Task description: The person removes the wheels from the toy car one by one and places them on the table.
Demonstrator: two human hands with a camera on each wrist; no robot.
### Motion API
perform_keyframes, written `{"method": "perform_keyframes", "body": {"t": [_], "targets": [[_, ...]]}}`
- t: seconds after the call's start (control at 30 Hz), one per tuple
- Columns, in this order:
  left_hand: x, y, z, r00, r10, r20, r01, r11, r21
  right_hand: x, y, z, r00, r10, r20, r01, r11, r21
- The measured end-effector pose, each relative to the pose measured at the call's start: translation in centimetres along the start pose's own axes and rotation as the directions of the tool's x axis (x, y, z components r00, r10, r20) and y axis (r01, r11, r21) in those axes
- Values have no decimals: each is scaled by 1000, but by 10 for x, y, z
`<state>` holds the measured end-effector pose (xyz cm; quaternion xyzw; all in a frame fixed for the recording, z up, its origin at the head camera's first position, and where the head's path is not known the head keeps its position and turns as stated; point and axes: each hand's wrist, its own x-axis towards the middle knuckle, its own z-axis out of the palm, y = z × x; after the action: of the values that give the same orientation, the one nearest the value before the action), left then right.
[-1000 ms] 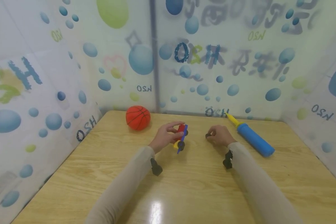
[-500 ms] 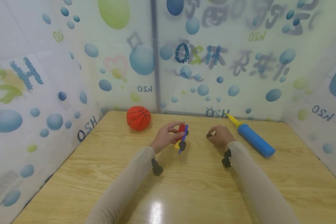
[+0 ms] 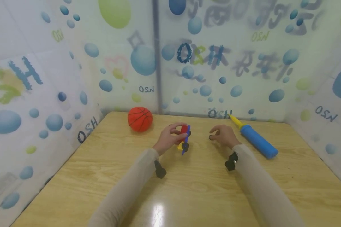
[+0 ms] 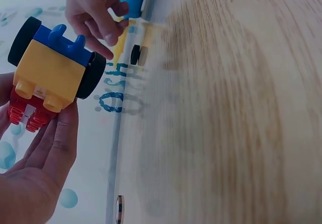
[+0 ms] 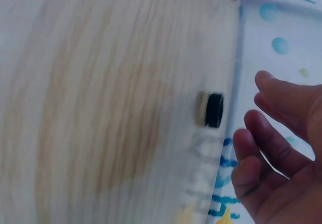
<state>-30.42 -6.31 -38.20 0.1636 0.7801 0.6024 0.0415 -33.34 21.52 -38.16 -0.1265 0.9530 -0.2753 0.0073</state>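
Red-and-blue car [image 4: 50, 73] fills the left grip [image 3: 168, 137]; the right grip [image 3: 224, 136], parted, hangs beside a wheel [image 5: 215, 110] near the desk's far edge [image 3: 200, 120].

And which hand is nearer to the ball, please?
Left. The left hand holds the toy car to the right of the ball; the right hand is farther right, beyond the toy car.
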Motion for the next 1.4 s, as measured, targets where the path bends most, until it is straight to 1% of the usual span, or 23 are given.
{"method": "perform_keyframes", "body": {"t": [0.13, 0.27, 0.43, 0.53, 0.63, 0.73, 0.87, 1.03, 1.23, 1.4], "targets": [[-1, 1, 0, 1000, -1, -10, 1, 1000, -6, -4, -10, -1, 998, -61, 20, 59, 996, 60], [-1, 0, 1, 1000, -5, -23, 5, 1000, -11, -9, -20, 0, 991, -122, 49, 117, 988, 99], [1, 2, 1, 1000, -12, -26, 11, 1000, -29, -14, -31, 0, 980, -159, 116, 137, 975, 178], [1, 3, 2, 999, -18, -26, 17, 999, -43, -18, -36, -1, 967, -197, 160, 157, 960, 230], [1, 5, 1, 999, -31, -12, 30, 998, -54, -22, -41, -2, 955, -227, 193, 171, 948, 269], [1, 4, 1, 1000, -23, -14, 22, 999, -49, -25, -45, -2, 943, -250, 219, 175, 934, 311], [1, 1, 2, 999, -3, -33, 2, 999, -32, -27, -50, 0, 935, -269, 230, 173, 914, 367], [3, -1, 3, 1000, -6, -22, 5, 999, -40, -29, -58, 3, 927, -301, 223, 191, 891, 412], [3, 1, 4, 1000, 2, -17, -2, 999, -33, -30, -66, 7, 911, -354, 211, 236, 868, 437], [4, 1, 5, 1000, 1, -12, -2, 999, -35, -28, -69, 11, 908, -368, 202, 249, 860, 446]]}}
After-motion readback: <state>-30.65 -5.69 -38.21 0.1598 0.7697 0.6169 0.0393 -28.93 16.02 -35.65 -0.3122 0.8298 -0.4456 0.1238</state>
